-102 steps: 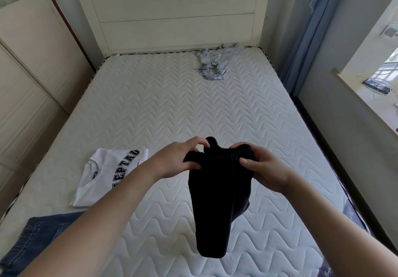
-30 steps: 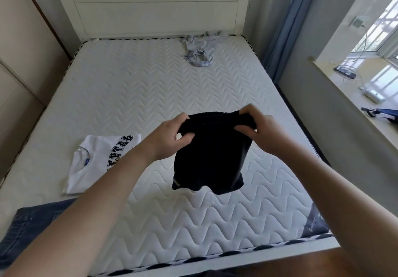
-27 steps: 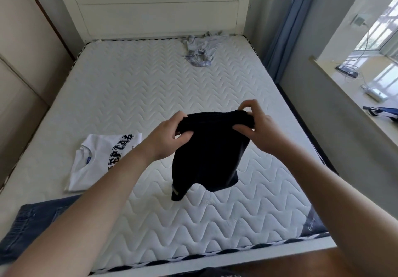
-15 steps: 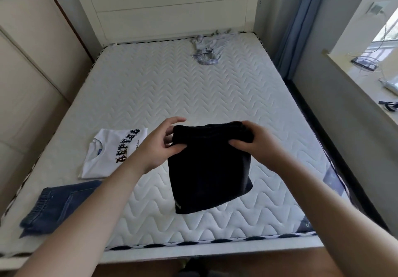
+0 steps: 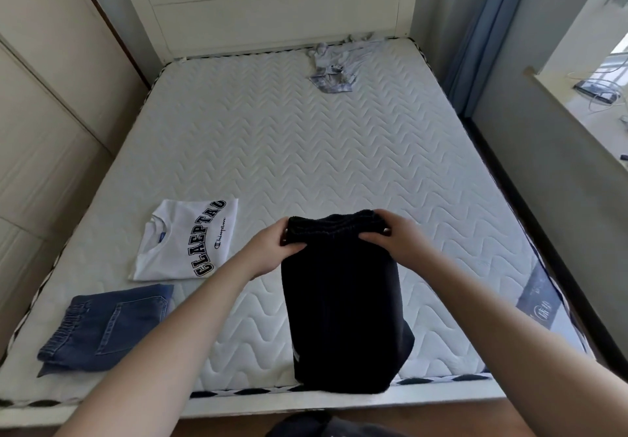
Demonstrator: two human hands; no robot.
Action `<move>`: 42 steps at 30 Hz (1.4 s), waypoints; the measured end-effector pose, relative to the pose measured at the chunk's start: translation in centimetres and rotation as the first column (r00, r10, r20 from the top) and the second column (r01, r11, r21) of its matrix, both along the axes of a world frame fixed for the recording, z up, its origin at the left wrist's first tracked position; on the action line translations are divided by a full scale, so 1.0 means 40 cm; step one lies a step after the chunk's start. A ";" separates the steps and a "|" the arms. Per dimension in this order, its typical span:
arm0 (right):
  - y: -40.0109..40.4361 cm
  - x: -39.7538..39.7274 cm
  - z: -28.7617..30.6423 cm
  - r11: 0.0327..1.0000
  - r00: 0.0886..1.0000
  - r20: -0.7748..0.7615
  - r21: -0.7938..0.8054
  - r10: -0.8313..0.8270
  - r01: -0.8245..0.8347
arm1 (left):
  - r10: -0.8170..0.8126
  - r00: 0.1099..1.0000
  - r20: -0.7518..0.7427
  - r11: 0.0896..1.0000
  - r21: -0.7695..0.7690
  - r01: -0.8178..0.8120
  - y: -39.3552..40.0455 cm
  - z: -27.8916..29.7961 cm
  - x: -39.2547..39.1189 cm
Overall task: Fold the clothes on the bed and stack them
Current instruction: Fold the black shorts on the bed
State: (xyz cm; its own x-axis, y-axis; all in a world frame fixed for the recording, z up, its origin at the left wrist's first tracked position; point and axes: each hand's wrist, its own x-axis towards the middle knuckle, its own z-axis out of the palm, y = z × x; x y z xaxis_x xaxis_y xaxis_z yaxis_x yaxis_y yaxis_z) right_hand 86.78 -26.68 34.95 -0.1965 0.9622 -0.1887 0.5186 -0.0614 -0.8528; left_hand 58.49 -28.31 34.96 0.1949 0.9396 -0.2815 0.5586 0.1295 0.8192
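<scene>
Pinching the black shorts point(image 5: 339, 300) at the waistband, left hand point(image 5: 272, 253) and right hand point(image 5: 390, 239) each clamped on a corner, so they hang flat over the bed point(image 5: 306, 151) for folding.

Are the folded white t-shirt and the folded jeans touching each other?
Apart. The head view shows a strip of bare mattress between the white t-shirt and the jeans lying nearer the foot edge.

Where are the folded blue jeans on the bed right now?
In the head view, the folded blue denim jeans lie at the mattress's near-left corner, just in front of the folded white lettered T-shirt and left of the person's left forearm.
</scene>
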 end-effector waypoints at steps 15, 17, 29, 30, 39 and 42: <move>0.301 -0.108 -0.242 0.985 0.982 0.153 -0.120 -0.108 0.127 | 0.048 0.999 -0.018 0.990 -0.129 -0.050 0.314 -0.232 -0.052; 0.350 -0.102 -0.287 0.978 0.987 0.105 -0.156 -0.121 0.136 | 0.125 0.992 0.007 0.980 -0.160 -0.122 0.353 -0.274 -0.048; 0.694 -0.159 -0.635 0.962 0.982 -0.018 -0.209 -0.186 0.178 | 0.361 0.931 0.046 0.906 -0.255 -0.339 0.659 -0.651 -0.073; 0.720 -0.167 -0.663 0.962 0.982 -0.009 -0.205 -0.186 0.180 | 0.363 0.931 0.037 0.906 -0.250 -0.343 0.684 -0.687 -0.080; 0.897 -0.186 -0.859 0.950 0.968 0.056 -0.181 -0.246 0.252 | 0.377 0.924 -0.058 0.911 -0.158 -0.381 0.885 -0.945 -0.089; 0.953 -0.196 -0.901 0.955 0.965 0.100 -0.153 -0.241 0.254 | 0.427 0.904 -0.024 0.893 -0.146 -0.426 0.935 -0.988 -0.086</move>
